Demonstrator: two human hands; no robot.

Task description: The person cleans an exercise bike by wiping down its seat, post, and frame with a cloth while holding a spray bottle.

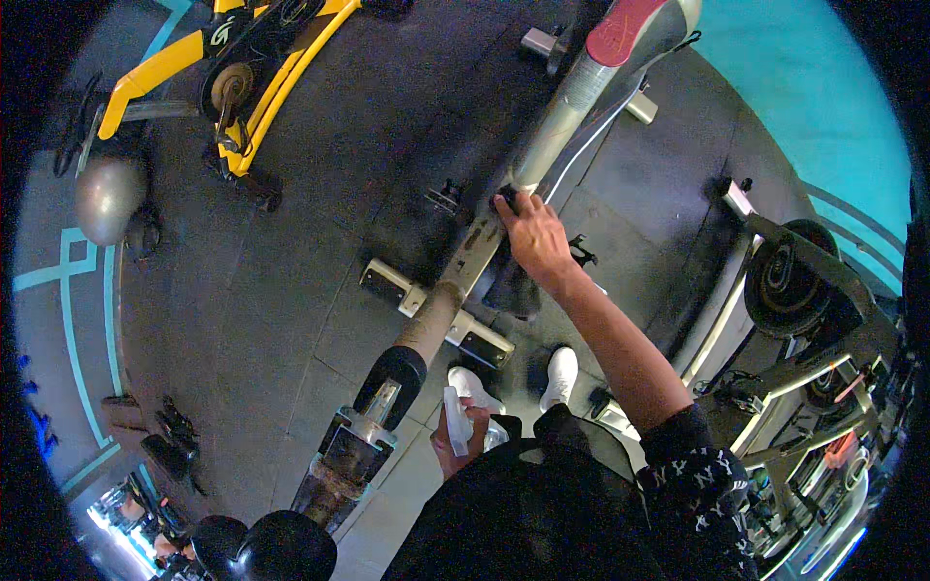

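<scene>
Below me an exercise bike's pale main tube (477,254) runs diagonally, scuffed and stained around its middle. My right hand (536,235) is on this tube, fingers bent over a small dark thing I cannot make out. A dark shape (513,295) hangs beside the tube under my wrist; its kind is unclear. Close to my body, my left hand (453,453) is closed around a spray bottle (456,422) with a white top, partly hidden by my dark clothing. The bike's black saddle (276,550) lies at the lower left.
Crossbars with dark end feet (484,346) stick out from the bike near my white shoes (559,376). At the upper left stands a yellow exercise bike (160,73) near a grey rounded object (110,199). Dark bikes with a round flywheel (790,278) stand on the right.
</scene>
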